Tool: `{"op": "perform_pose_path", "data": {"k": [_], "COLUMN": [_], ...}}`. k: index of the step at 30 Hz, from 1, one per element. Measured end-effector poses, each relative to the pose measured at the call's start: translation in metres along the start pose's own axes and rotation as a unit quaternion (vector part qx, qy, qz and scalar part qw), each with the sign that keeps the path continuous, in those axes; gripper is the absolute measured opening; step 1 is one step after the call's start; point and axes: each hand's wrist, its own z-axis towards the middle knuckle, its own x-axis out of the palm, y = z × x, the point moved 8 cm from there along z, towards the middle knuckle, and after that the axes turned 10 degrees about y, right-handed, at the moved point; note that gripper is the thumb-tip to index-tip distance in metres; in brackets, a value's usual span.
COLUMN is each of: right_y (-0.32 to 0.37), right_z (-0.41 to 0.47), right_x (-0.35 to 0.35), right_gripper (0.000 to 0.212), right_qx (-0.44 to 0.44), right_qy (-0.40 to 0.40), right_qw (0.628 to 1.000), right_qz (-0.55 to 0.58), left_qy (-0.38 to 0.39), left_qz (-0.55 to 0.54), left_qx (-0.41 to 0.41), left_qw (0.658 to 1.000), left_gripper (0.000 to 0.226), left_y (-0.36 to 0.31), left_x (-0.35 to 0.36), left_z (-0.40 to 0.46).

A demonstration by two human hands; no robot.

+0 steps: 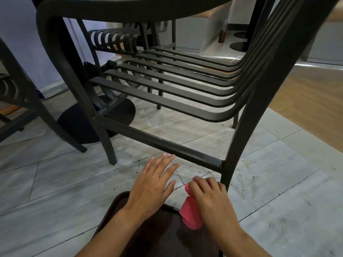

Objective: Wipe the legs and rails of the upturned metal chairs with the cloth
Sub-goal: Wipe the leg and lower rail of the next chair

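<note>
Right hand [211,199] grip clamped on the soft, light pink cloth [191,210], bunched, beside the rigid chair leg [239,145]; left hand [154,184] grip apart, empty, near the lower rail [167,143].

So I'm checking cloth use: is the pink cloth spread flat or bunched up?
Bunched: the pink cloth sits rolled in a wad gripped by the right hand, not spread on the black metal chair rail.
</note>
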Motion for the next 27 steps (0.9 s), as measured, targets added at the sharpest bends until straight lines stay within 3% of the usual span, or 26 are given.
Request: {"op": "perform_pose_path", "data": {"k": [5,15,21,27], "right_y": [0.011,0.039,0.043,0.035], "right_z": [0.008,0.008,0.007,-0.001], "right_x": [-0.021,-0.092,-0.161,-0.221], "right_gripper": [0.082,0.100,0.067,0.065], "right_qx": [-0.022,-0.037,-0.048,-0.073], "right_qy": [0.021,0.085,0.094,0.139], "right_qw": [0.997,0.994,0.992,0.985], "right_qz": [0.068,0.063,0.071,0.065], "left_qy": [0.026,0.085,0.097,0.114], "left_qz": [-0.025,-0.112,-0.146,-0.151], "left_qx": [-0.041,-0.161,-0.195,-0.242], "left_qw": [0.999,0.977,0.965,0.952], "left_gripper": [0.046,0.054,0.053,0.050], "left_y": [0.001,-0.018,-0.045,-0.067], "left_x": [-0.006,-0.077,-0.159,-0.233], "left_z": [-0.016,-0.048,-0.040,-0.032]}}
